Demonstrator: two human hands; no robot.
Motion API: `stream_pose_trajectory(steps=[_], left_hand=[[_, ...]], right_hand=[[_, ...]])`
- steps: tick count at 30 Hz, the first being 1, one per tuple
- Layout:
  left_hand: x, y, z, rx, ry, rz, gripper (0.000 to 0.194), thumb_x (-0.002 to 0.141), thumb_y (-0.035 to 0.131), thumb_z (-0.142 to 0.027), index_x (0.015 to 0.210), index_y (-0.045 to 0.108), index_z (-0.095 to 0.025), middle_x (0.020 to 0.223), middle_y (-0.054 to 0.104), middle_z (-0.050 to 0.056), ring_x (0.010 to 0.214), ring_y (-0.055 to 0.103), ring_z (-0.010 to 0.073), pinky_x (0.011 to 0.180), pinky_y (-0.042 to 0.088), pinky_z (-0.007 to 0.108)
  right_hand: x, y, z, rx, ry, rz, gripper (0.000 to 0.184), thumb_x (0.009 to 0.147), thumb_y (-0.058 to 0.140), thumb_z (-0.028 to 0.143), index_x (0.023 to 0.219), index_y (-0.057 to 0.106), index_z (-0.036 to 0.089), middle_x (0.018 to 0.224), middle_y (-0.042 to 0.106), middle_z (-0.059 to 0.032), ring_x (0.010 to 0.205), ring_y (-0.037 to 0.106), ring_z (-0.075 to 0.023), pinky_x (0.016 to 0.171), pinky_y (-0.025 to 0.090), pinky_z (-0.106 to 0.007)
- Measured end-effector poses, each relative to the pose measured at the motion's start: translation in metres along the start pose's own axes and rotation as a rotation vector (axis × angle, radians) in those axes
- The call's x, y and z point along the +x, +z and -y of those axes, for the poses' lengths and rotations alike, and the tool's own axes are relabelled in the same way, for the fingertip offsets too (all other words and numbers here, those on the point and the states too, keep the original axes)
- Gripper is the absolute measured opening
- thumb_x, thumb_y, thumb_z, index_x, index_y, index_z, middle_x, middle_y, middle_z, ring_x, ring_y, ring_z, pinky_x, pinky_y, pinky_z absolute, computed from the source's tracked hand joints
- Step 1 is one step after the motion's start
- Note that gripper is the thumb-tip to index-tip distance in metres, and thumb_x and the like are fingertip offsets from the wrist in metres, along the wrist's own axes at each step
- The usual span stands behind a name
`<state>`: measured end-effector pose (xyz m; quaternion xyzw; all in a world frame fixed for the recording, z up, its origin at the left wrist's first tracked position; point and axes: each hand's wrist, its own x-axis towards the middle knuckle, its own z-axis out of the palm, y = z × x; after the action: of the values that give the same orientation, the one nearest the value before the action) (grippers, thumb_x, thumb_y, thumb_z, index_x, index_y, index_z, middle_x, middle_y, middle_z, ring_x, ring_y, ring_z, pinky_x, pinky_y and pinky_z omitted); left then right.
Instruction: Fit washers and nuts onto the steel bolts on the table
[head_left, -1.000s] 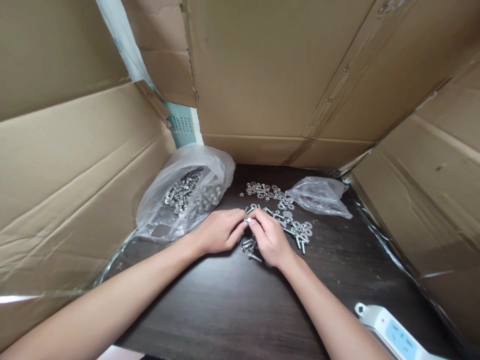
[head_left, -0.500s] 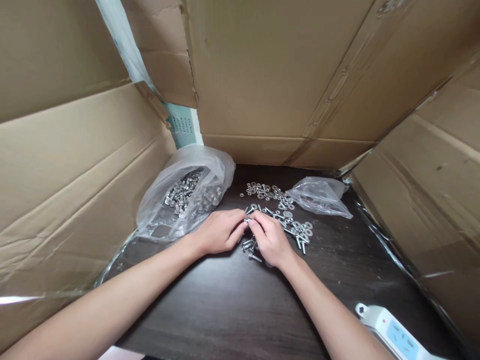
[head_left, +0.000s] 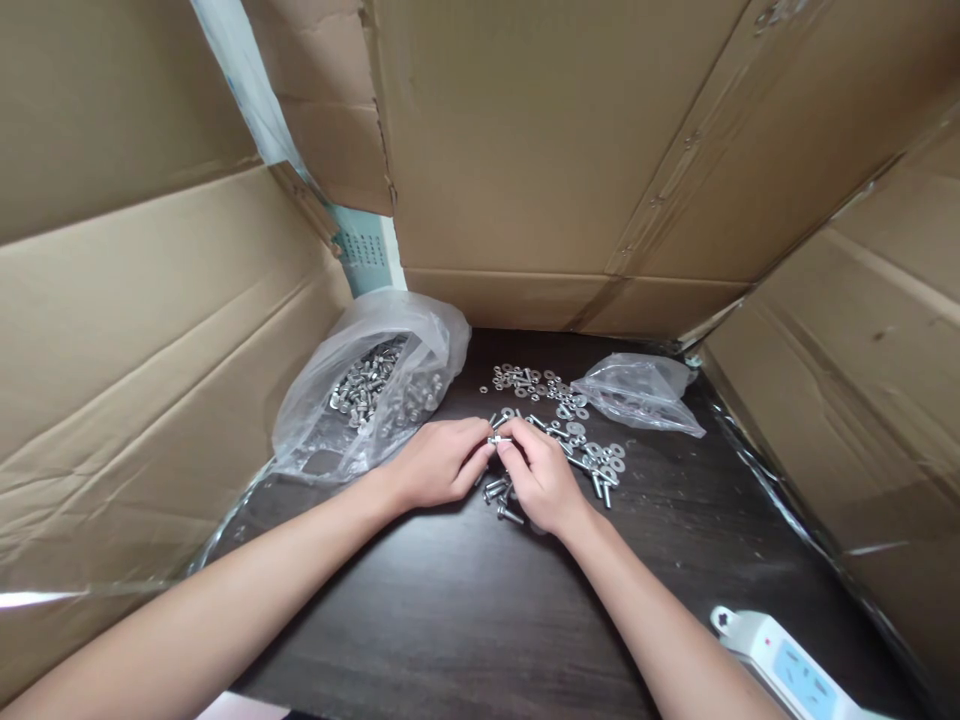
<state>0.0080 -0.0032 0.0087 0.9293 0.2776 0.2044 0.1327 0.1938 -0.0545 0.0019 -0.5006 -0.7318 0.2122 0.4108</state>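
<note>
A small silver bolt (head_left: pixel 500 440) lies sideways between my two hands, above the dark table. My left hand (head_left: pixel 444 462) pinches it at its left end, thumb and fingers pressed together. My right hand (head_left: pixel 541 474) has its thumb and forefinger at the right end; whether a nut or washer sits on the shank there is too small to tell. Loose bolts (head_left: pixel 512 515) lie just below the fingers, partly covered by my right hand. Beyond it, more bolts and flat washers (head_left: pixel 616 465) are spread to the right.
A clear plastic bag (head_left: pixel 442 330) filled with bolts stands open at the left. Nuts and washers (head_left: pixel 551 378) lie scattered behind my hands, beside a flattened clear bag (head_left: pixel 641 390). Cardboard walls (head_left: pixel 540 150) enclose the table (head_left: pixel 420 620). A white power strip (head_left: pixel 787 665) rests at the lower right.
The tips of my right thumb and forefinger have parted slightly, and more of the bolt shows between them. My left hand and the piles look unchanged.
</note>
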Motion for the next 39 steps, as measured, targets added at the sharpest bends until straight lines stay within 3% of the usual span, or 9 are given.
stream_pose_trajectory(steps=[13,25,32,39], left_hand=[[0.0009,0.0,-0.0004,0.001,0.014,-0.013,0.024,0.104,0.036,-0.03,0.087,0.051,-0.02,0.083,0.064,0.004,0.073,0.061,0.02,0.068,0.044,0.032],[0.0006,0.0001,-0.0006,0.006,0.027,-0.014,0.023,0.104,0.038,-0.031,0.089,0.052,-0.02,0.083,0.065,0.005,0.073,0.061,0.0198,0.068,0.045,0.032],[0.0012,-0.0011,-0.0011,-0.001,-0.002,-0.014,0.025,0.104,0.035,-0.031,0.086,0.05,-0.021,0.08,0.063,0.004,0.072,0.06,0.0195,0.067,0.044,0.032],[0.0004,-0.0005,-0.0007,-0.016,0.004,-0.017,0.023,0.104,0.037,-0.031,0.09,0.052,-0.02,0.083,0.064,0.004,0.073,0.061,0.0197,0.069,0.045,0.032]], right_hand=[[-0.001,-0.0004,-0.0002,-0.036,0.015,-0.013,0.01,0.099,0.046,0.024,0.091,0.051,0.023,0.088,0.061,-0.0032,0.081,0.058,-0.02,0.075,0.044,-0.033],[0.0003,0.0001,0.0002,-0.028,0.008,-0.005,0.03,0.104,0.039,0.027,0.074,0.043,0.024,0.073,0.053,-0.0006,0.071,0.054,-0.0182,0.067,0.04,-0.031],[-0.001,-0.0011,0.0011,-0.028,0.022,-0.012,0.01,0.098,0.045,0.023,0.092,0.053,0.023,0.09,0.062,-0.0037,0.083,0.059,-0.0204,0.076,0.045,-0.033],[-0.001,0.0007,-0.0002,-0.006,0.007,-0.004,0.017,0.102,0.044,0.025,0.089,0.054,0.023,0.086,0.061,-0.0031,0.081,0.059,-0.0196,0.074,0.045,-0.033]])
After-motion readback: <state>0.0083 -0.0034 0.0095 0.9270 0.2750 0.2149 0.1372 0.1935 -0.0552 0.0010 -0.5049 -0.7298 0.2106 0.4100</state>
